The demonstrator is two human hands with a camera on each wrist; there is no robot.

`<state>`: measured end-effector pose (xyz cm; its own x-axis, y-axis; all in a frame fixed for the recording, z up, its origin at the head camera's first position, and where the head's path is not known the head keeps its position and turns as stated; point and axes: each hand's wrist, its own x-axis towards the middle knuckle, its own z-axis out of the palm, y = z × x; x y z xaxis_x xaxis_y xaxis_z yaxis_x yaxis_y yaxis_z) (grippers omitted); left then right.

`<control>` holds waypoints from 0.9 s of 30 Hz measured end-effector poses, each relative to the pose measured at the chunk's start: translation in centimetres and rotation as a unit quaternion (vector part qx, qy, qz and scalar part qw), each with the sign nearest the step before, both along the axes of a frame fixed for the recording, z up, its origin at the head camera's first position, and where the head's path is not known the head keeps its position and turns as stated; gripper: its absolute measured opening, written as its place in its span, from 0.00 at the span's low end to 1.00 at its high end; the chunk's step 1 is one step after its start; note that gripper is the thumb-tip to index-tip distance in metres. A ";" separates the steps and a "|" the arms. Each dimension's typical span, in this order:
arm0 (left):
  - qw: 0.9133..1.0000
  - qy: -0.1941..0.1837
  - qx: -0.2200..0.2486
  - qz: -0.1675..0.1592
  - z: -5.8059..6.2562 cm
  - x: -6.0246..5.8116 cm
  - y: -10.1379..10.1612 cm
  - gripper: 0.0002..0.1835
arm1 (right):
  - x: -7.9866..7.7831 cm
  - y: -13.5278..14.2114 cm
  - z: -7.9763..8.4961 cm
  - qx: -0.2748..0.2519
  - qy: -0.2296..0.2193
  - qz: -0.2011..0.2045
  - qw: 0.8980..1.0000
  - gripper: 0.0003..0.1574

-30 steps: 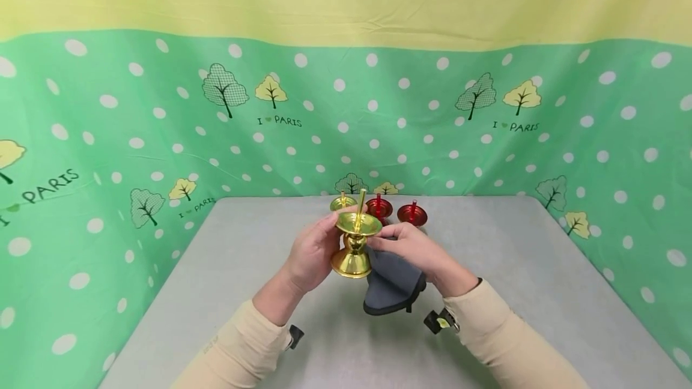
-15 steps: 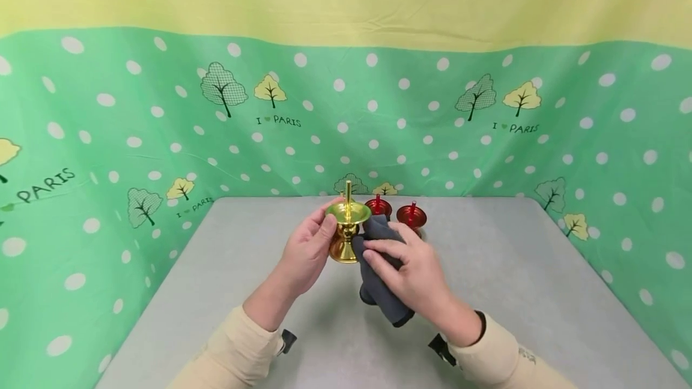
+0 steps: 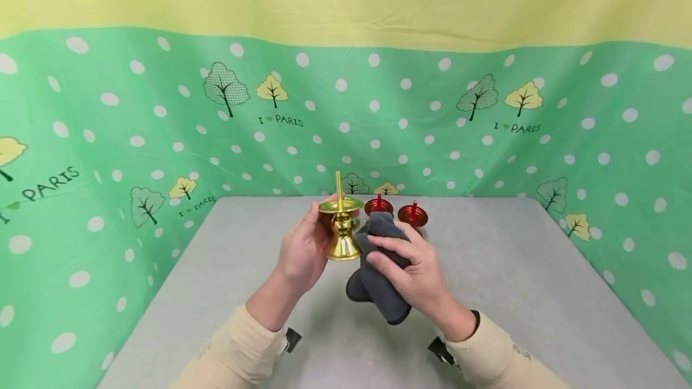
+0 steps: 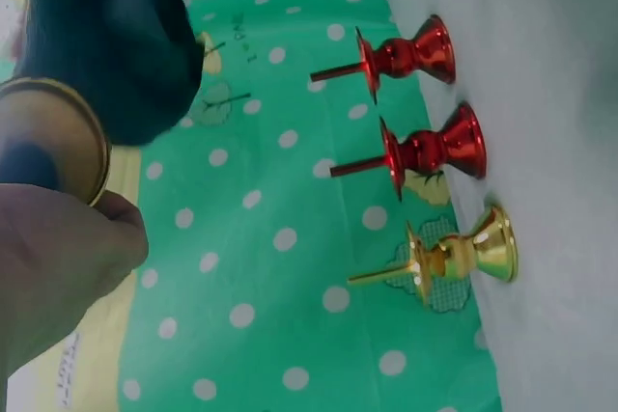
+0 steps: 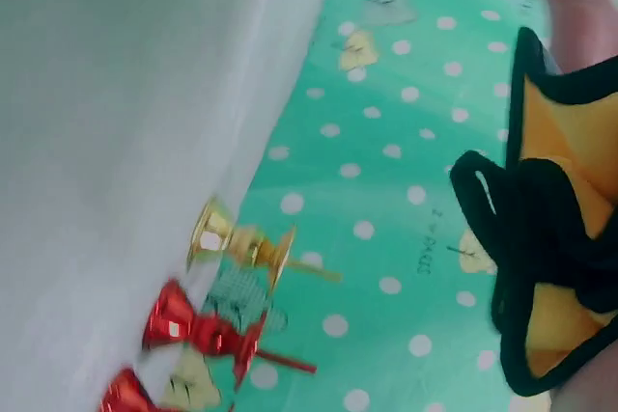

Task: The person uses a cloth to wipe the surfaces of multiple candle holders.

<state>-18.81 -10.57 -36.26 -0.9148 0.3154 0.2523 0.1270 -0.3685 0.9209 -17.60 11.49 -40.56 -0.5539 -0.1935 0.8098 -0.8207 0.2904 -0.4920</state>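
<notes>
A shiny gold candlestick [image 3: 343, 238] with a thin spike stands upright in my left hand [image 3: 300, 252], raised in front of me. The fingers go behind it and the palm lies along its left side. In the left wrist view, the round rim of its base [image 4: 102, 147] shows beside the hand. My right hand [image 3: 418, 269] grips a bunched dark grey cloth [image 3: 385, 293], close against the right side of the candlestick's base. Black edging, a loop and a yellow-orange underside of the cloth [image 5: 550, 127] appear in the right wrist view.
Behind the hands, two red candlesticks [image 3: 413, 216] and another gold one [image 4: 494, 246] stand in a row near the far edge of the grey table [image 3: 232, 257]. A green and yellow printed curtain [image 3: 373, 107] surrounds the table on three sides.
The candlestick has shifted left and slightly up with my left hand. My right hand has turned over more, and the cloth, earlier hanging below it, is now bunched in its fingers.
</notes>
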 end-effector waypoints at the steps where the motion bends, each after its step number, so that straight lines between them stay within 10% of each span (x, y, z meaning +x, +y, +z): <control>1: 1.000 0.009 -0.002 0.004 -0.1 0.0 0.2 0.43 | 0.0 -0.1 0.0 0.007 0.022 -0.003 1.000 0.17; 6: 0.997 0.045 -0.003 0.059 -0.4 0.4 0.9 0.51 | -0.1 -0.9 0.1 0.040 0.174 -0.070 0.981 0.21; 19: 0.991 0.010 -0.068 0.119 1.2 1.0 0.2 0.29 | -0.8 -1.3 1.0 0.097 0.429 -0.230 0.868 0.09; 24: 0.992 -0.002 -0.065 0.112 1.0 0.8 0.4 0.31 | -0.3 -1.9 1.8 0.113 0.447 -0.220 0.860 0.07; 27: 0.991 -0.011 -0.070 0.111 0.6 0.8 0.2 0.33 | 0.3 -2.2 1.9 0.132 0.409 -0.181 0.885 0.09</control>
